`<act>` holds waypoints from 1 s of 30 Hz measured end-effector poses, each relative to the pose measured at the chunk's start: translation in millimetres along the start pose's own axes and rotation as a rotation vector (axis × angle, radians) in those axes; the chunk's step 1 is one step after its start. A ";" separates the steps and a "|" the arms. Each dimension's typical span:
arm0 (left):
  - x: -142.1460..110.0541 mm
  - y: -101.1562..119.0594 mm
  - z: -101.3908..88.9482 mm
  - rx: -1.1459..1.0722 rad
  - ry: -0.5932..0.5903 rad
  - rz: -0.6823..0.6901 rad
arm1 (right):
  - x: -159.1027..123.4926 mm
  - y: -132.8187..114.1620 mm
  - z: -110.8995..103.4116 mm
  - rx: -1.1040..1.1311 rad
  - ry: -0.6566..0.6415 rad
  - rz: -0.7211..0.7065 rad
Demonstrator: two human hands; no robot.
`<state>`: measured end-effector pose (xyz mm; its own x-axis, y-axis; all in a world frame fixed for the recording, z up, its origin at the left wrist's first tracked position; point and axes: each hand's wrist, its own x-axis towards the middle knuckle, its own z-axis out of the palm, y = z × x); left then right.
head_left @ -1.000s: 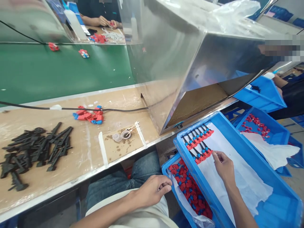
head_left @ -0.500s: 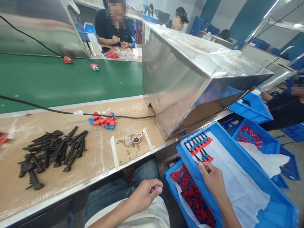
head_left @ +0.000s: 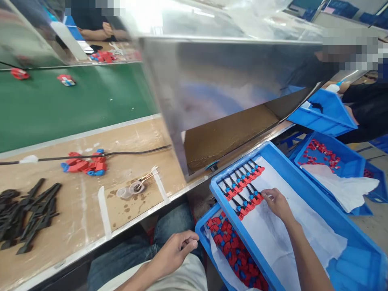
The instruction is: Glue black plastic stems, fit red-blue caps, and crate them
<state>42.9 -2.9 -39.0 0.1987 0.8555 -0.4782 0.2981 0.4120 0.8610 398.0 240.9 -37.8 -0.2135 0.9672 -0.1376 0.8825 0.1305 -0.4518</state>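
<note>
Two rows of red-and-blue pieces with slim black stems lie on a white sheet in the blue tray, toward four o'clock. They look light, stiff and matte, the stems perhaps easily bent (plastic, I'd guess), so the chunky red end seems the safer hold. The right hand has its grip narrow at the second row's end; whether it pinches a piece, I cannot tell. The left hand, at six o'clock, curls loosely, partly open, with nothing visible in it.
</note>
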 end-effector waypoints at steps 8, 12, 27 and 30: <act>16.4 9.9 6.4 0.029 -0.038 -0.083 | 6.4 21.6 20.8 0.059 0.010 -0.022; 20.8 10.6 8.5 0.036 -0.049 -0.108 | 4.0 22.4 24.2 0.019 0.042 -0.004; 28.8 7.7 7.9 0.030 -0.048 -0.089 | -2.1 22.7 12.9 -0.185 0.112 0.115; 28.8 6.9 6.3 0.030 -0.044 -0.088 | -1.2 24.3 12.9 -0.195 0.100 0.141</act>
<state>56.5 22.6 -47.9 0.2117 0.8015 -0.5593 0.3436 0.4747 0.8103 414.3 240.1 -60.0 -0.0491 0.9943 -0.0947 0.9667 0.0234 -0.2549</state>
